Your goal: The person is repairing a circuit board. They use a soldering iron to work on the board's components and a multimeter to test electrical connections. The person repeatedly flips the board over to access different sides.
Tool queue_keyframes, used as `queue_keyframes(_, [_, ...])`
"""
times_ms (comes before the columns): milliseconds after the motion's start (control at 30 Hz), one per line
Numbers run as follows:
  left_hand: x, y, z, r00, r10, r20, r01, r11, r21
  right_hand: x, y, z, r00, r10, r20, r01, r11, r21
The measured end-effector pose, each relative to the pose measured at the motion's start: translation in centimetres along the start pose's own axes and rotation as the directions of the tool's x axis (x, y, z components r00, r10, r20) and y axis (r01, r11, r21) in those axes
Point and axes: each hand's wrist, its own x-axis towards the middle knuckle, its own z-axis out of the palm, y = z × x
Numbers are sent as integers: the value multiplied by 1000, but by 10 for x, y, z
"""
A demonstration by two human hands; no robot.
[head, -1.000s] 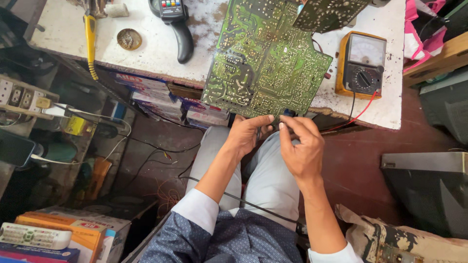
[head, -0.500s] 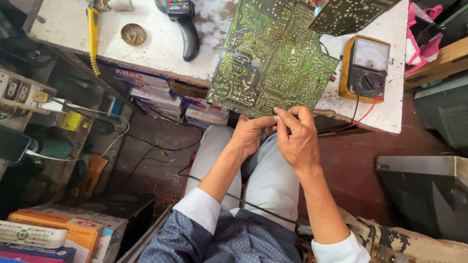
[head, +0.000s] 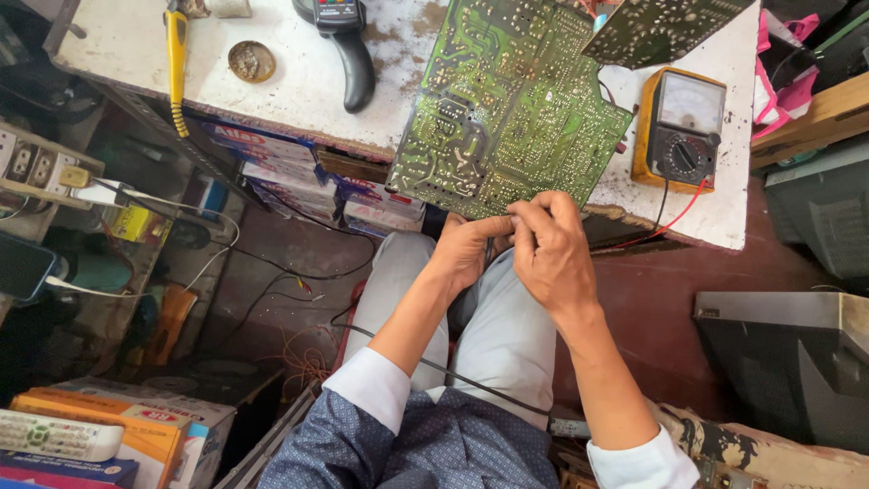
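A large green circuit board (head: 511,109) lies solder side up on the white workbench (head: 290,72), its near edge overhanging toward my lap. My left hand (head: 466,252) sits just under that near edge, fingers curled around something thin and dark that I cannot make out. My right hand (head: 548,246) is pressed against the left one, fingertips pinched at the board's lower edge. Both hands touch each other over my grey trousers. What the fingers pinch is hidden.
A yellow analogue multimeter (head: 679,131) with red and black leads stands right of the board. A black handheld tool (head: 348,45), a yellow-handled tool (head: 176,54) and a round tin (head: 251,61) lie on the bench. Boxes (head: 127,426) and a power strip (head: 36,167) sit at left.
My right hand has moved left and closed against my left hand at the board's edge. The view has shifted slightly downward.
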Motion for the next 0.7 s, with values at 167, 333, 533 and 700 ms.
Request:
queue_keyframes(167, [-2,4,1,1000,-10,19,9,999,42,5,-12,-8,983,11,-184,-13,1000,-10])
queue_keyframes(333, [-2,5,12,996,89,2,-89,988,130,26,-41,-10,983,-32,-179,23,998,-55])
queue_keyframes(533, [-15,14,20,987,-107,124,120,987,-107,99,-98,62,990,-140,10,138,958,-250])
queue_keyframes(700, [-28,17,26,989,27,143,-27,1000,-3,144,-112,106,979,-193,-73,113,800,-589])
